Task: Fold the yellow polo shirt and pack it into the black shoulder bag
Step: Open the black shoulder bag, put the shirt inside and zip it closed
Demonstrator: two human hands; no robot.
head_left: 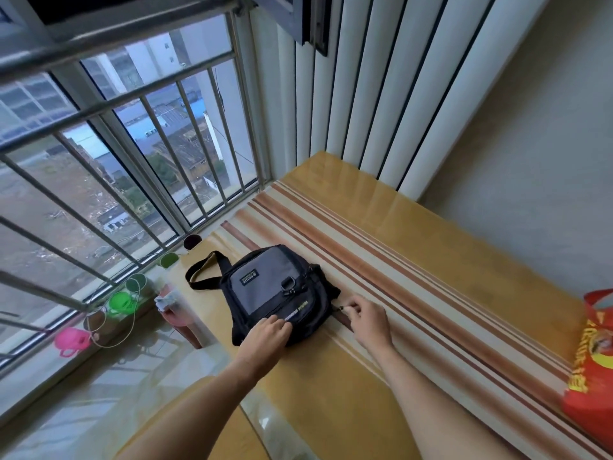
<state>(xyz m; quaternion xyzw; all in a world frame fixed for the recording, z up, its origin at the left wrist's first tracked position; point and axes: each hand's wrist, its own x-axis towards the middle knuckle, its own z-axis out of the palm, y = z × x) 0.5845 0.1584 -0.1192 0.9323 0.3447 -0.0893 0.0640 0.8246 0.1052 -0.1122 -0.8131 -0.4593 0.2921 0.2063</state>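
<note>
Bag [272, 290] lies on striped table [414, 260] by barred window [116, 167]; left hand [265, 333] presses it flat-fingered, right hand [368, 318] pinches its zipper pull [340, 307]

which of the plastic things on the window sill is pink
The one nearest the camera, the pink plastic piece at the lower left end of the sill. The others farther along, such as the bright green piece, are green.

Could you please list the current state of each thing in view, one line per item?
Black shoulder bag with grey front panel: lying flat on the striped mat, strap looped out.
Left hand: pressing on the bag's near edge.
Right hand: pinching the zipper pull at the bag's side.
Red printed bag: standing at the right edge.
</note>
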